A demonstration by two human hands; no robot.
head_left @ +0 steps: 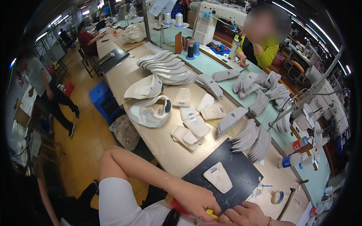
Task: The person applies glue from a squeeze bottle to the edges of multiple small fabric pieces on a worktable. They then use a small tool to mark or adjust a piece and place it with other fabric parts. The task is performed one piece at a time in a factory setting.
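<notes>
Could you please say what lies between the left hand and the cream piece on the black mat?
The head view shows only bare black mat between the left hand and cream piece.

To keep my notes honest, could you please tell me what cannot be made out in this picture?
Yellow item: head view, mostly hidden by the left hand.
Lower part of the right hand: head view, cut off by the bottom edge.
Underside of the cream pad: head view, hidden against the black mat.

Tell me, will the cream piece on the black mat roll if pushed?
The cream piece probably slides rather than rolls, since it lies flat on the black mat. It's thin, so perhaps light; its padded look suggests slight bending.
</notes>
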